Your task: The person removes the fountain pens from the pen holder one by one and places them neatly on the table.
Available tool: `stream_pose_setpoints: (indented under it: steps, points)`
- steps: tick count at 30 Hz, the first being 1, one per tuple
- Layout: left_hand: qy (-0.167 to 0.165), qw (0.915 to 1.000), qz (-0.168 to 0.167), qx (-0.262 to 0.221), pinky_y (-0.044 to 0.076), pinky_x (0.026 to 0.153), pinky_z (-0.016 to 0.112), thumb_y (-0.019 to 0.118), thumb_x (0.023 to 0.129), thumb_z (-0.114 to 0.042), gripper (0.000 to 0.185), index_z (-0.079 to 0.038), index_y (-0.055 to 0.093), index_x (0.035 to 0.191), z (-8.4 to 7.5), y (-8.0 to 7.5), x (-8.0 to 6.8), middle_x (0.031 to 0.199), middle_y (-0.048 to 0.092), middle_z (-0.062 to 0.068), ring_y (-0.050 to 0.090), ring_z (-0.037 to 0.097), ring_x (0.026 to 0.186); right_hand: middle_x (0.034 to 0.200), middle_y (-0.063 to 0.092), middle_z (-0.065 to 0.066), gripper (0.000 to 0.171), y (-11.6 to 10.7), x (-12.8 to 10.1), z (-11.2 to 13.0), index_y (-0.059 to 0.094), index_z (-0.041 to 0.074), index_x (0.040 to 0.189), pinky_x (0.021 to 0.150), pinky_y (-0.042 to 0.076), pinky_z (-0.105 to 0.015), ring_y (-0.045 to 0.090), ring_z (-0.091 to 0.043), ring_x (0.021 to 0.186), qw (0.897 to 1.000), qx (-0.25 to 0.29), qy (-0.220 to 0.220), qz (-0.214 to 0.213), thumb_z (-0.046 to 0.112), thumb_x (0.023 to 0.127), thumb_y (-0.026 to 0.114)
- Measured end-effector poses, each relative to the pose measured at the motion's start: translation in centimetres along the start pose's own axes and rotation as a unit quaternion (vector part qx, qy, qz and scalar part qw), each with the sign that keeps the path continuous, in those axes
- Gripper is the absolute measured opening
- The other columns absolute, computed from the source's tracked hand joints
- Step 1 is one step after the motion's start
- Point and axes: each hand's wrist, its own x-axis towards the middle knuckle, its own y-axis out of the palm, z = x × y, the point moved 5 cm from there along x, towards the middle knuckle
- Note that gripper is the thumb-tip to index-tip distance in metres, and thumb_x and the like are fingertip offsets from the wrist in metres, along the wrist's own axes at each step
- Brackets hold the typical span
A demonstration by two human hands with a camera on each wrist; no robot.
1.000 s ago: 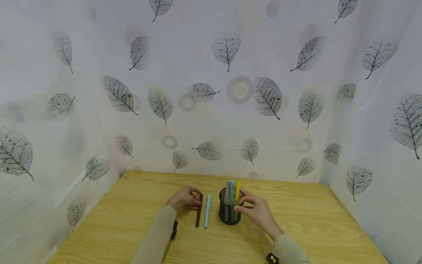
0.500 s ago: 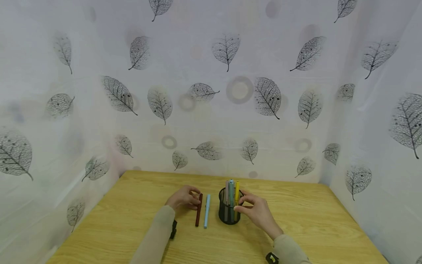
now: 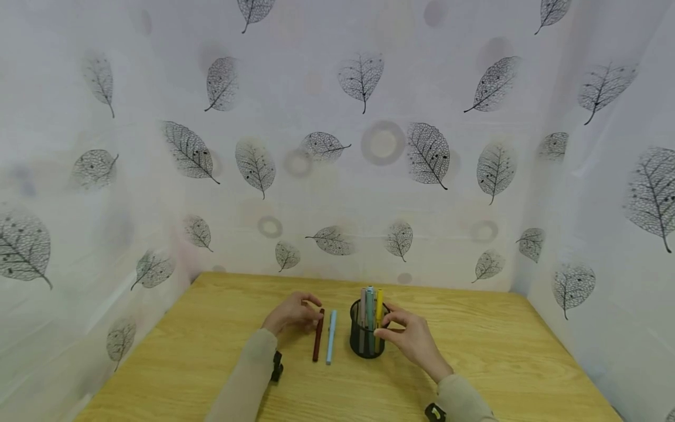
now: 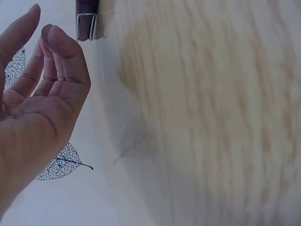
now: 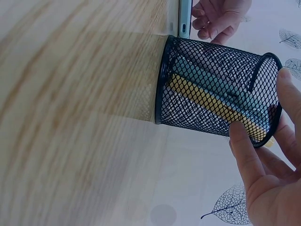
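A black mesh pen holder [image 3: 364, 346] stands upright on the table, and several pens [image 3: 371, 308] rise out of it, among them a yellow one. My right hand [image 3: 416, 340] grips its rim from the right, with the fingers [image 5: 247, 155] against the mesh in the right wrist view. Left of the holder lie a dark red pen [image 3: 319, 337] and a light blue pen [image 3: 331, 337], side by side. At the far end of the red pen is my left hand [image 3: 295, 313], its fingers loosely bent. In the left wrist view, that pen's clip end [image 4: 87, 23] sits just beyond the fingertips.
The wood-grain table [image 3: 221, 357] is enclosed at the back and both sides by a pale curtain [image 3: 327, 199] printed with leaves. A dark strap piece [image 3: 435, 412] shows near my right wrist.
My left hand has loosened its fingers at the red pen and lifted slightly. Both loose pens lie where they were. My right hand stays on the pen holder.
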Motion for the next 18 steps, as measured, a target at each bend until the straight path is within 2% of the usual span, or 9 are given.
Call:
stream_pose_setpoints:
  steps: [4, 8, 13, 18]
  points:
    - [0.011, 0.9999, -0.005, -0.007, 0.059, 0.07, 0.035, 0.07, 0.09, -0.008, 0.038, 0.007, 0.057, 0.122, -0.4, 0.2, -0.1, 0.098, 0.068, 0.019, 0.067, 0.023, 0.076, 0.147, 0.049, -0.016, 0.016, 0.0, 0.0, 0.0, 0.067, 0.016, 0.079, 0.079, 0.059, -0.026, 0.055, -0.037, 0.126, 1.0, 0.002, 0.002, 0.0, 0.02, 0.078, 0.082]
    - [0.035, 0.9992, -0.021, 0.006, 0.058, 0.069, 0.035, 0.07, 0.091, -0.015, 0.042, 0.006, 0.056, 0.125, -0.9, 0.4, -0.2, 0.102, 0.068, 0.016, 0.066, 0.023, 0.077, 0.146, 0.05, -0.017, 0.017, 0.0, 0.1, 0.0, 0.067, 0.016, 0.079, 0.079, 0.06, -0.027, 0.055, -0.038, 0.126, 1.0, -0.001, -0.006, 0.0, 0.022, 0.078, 0.082]
    - [0.062, 0.9971, -0.043, 0.01, 0.059, 0.07, 0.04, 0.072, 0.09, -0.018, 0.043, 0.004, 0.058, 0.124, -1.7, 1.0, -0.3, 0.1, 0.067, 0.013, 0.066, 0.028, 0.081, 0.146, 0.05, -0.016, 0.016, 0.1, 0.1, 0.0, 0.067, 0.017, 0.078, 0.079, 0.06, -0.026, 0.056, -0.037, 0.125, 1.0, 0.0, 0.001, -0.002, 0.021, 0.078, 0.083]
    - [0.091, 0.9939, -0.063, 0.001, 0.059, 0.072, 0.044, 0.072, 0.09, -0.019, 0.034, -0.001, 0.063, 0.117, -3.1, 1.9, -0.3, 0.094, 0.068, 0.009, 0.065, 0.033, 0.085, 0.145, 0.051, -0.016, 0.015, 0.0, 0.1, 0.1, 0.067, 0.017, 0.079, 0.079, 0.06, -0.027, 0.057, -0.036, 0.125, 1.0, 0.002, 0.003, -0.004, 0.019, 0.078, 0.082]
